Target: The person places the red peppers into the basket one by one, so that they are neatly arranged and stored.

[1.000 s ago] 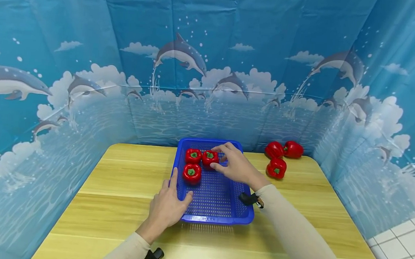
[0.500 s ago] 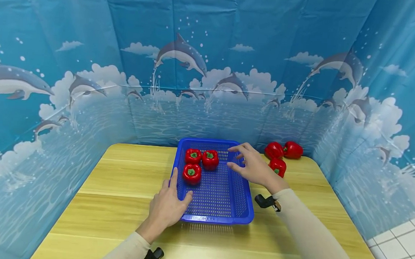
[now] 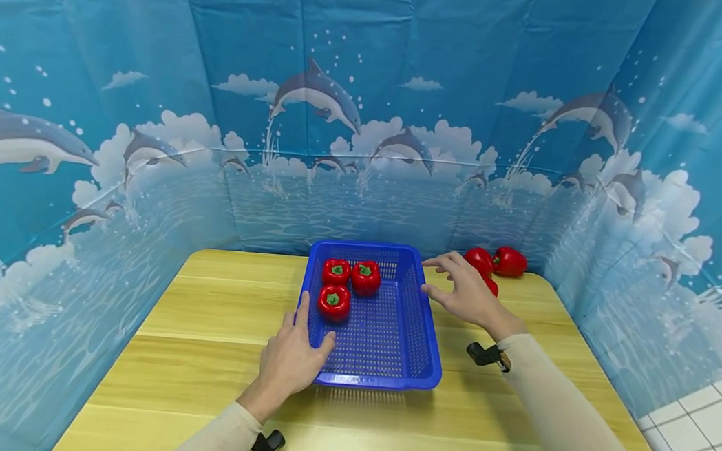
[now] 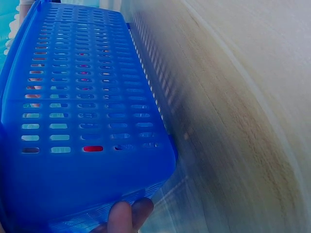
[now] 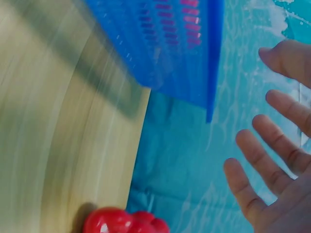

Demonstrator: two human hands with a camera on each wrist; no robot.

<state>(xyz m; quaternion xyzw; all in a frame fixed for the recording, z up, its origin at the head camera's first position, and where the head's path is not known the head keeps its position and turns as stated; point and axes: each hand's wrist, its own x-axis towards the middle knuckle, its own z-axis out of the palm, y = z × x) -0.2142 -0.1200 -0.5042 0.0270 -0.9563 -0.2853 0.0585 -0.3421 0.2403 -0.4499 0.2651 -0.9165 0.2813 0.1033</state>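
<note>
A blue plastic basket (image 3: 377, 382) with perforated walls stands in the middle. Three red bell peppers with green stems lie in its back left part, the front one a bell pepper (image 3: 334, 302). My left hand (image 3: 291, 359) holds the basket's left side, thumb over the rim, fingers outside; fingertips (image 4: 120, 217) touch the outer wall in the left wrist view. My right hand (image 3: 465, 294) hovers just past the basket's right rim with spread fingers and nothing in it. Beyond it lie more red peppers, one of them a bell pepper (image 3: 510, 261); another is mostly hidden by the hand.
A yellow wooden table (image 3: 206, 326) bears everything. Blue curtain (image 3: 362, 205) with printed dolphins hangs behind and at both sides. White tiles (image 3: 702, 432) show at the lower right. The right wrist view shows a red pepper (image 5: 114, 222) near the table's edge.
My right hand has let go of the pepper at the back of the basket and moved right, out over the rim toward the loose peppers. The left hand has stayed in place.
</note>
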